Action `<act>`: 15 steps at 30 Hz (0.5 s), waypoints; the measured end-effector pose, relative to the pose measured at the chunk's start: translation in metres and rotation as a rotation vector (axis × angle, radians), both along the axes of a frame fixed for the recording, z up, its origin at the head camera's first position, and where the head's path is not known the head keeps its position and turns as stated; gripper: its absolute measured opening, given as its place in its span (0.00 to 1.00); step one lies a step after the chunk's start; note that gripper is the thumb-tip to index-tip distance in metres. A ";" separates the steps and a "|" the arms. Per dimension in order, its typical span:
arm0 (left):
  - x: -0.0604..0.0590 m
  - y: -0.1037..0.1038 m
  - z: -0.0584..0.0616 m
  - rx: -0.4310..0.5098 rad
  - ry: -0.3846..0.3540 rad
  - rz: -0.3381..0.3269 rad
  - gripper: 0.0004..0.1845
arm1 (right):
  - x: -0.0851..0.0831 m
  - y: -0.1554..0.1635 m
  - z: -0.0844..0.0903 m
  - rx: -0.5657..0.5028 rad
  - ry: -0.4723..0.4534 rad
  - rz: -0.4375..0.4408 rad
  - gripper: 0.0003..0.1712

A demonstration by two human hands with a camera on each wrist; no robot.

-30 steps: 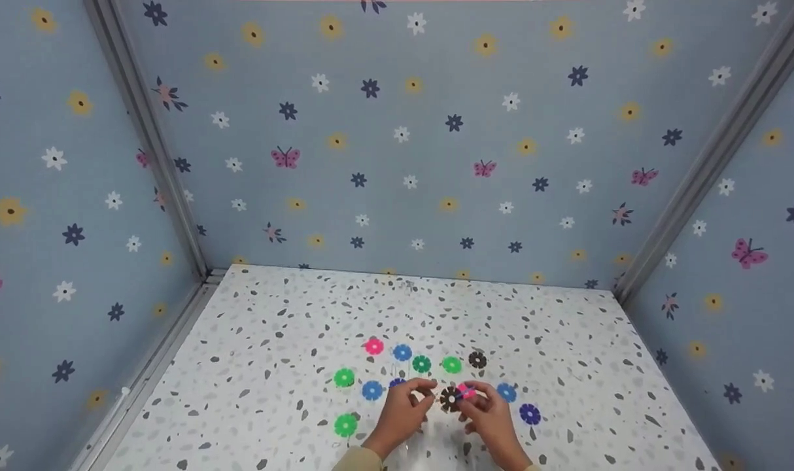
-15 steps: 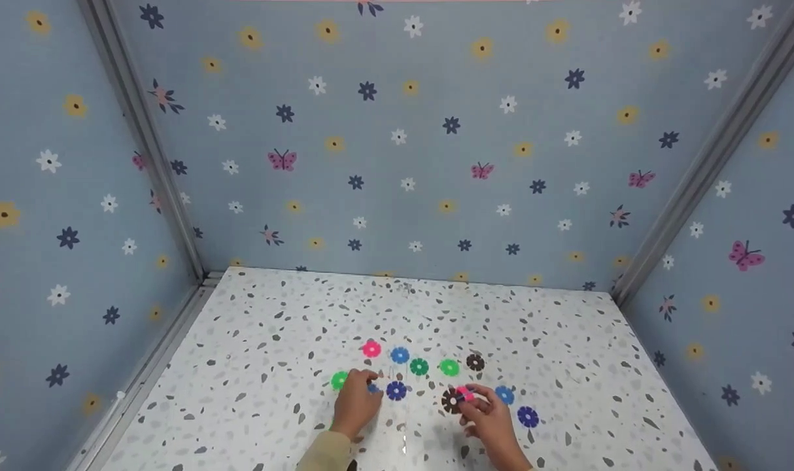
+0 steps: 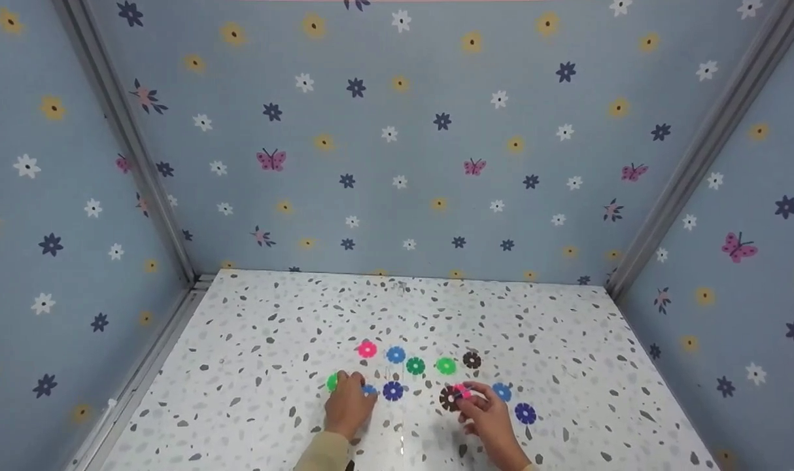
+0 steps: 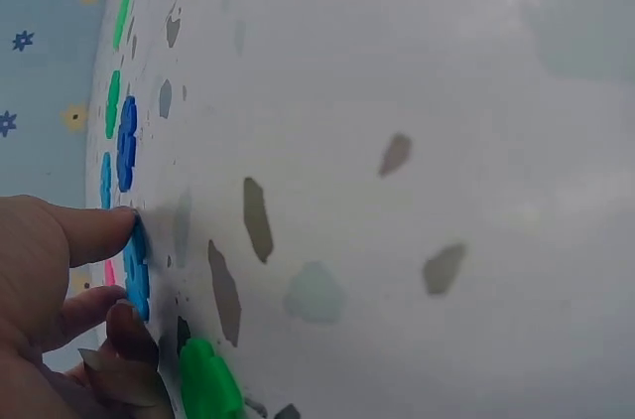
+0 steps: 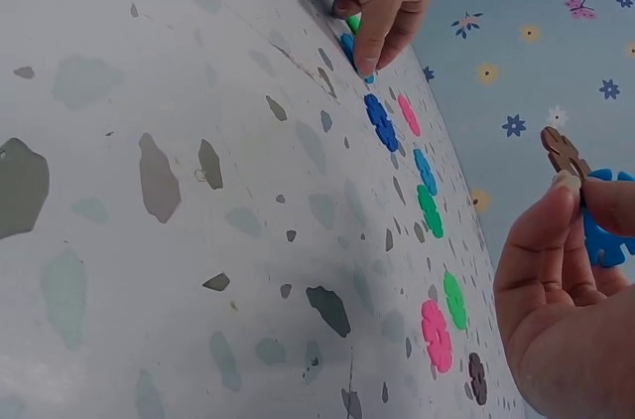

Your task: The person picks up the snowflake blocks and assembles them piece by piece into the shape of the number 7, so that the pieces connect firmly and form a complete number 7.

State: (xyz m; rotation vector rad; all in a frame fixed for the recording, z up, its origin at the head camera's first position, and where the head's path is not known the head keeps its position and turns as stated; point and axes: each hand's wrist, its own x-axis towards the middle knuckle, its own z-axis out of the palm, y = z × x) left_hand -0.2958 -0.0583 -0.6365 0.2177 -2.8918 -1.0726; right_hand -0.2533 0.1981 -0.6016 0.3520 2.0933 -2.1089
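- Brown disc with a pink piece joined to it is held just above the desk, pinched in the fingers of the right hand at the near middle.
- Left hand is at 9 o'clock from the right hand, well apart from it, fingers curled down and pinching a blue disc that lies flat on the desk; the left wrist view shows thumb and fingertip on that disc's edge.
- Green disc lies touching the left hand at its 11 o'clock, half hidden by the fingers.
- Dark blue disc lies just beside the left hand at 3 o'clock.
- Row of loose discs at 12 o'clock from the hands: pink, blue, dark green, green, brown.
- Two more discs lie at 3 o'clock from the right hand: blue, then dark blue.
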 end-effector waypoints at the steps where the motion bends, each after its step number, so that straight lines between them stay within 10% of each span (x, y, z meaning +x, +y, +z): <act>1: 0.001 0.000 0.000 -0.001 -0.005 -0.004 0.18 | 0.000 0.000 -0.001 -0.001 0.000 0.003 0.31; 15: 0.011 -0.004 0.007 0.129 -0.045 -0.138 0.13 | -0.001 -0.003 0.001 -0.027 0.008 -0.055 0.32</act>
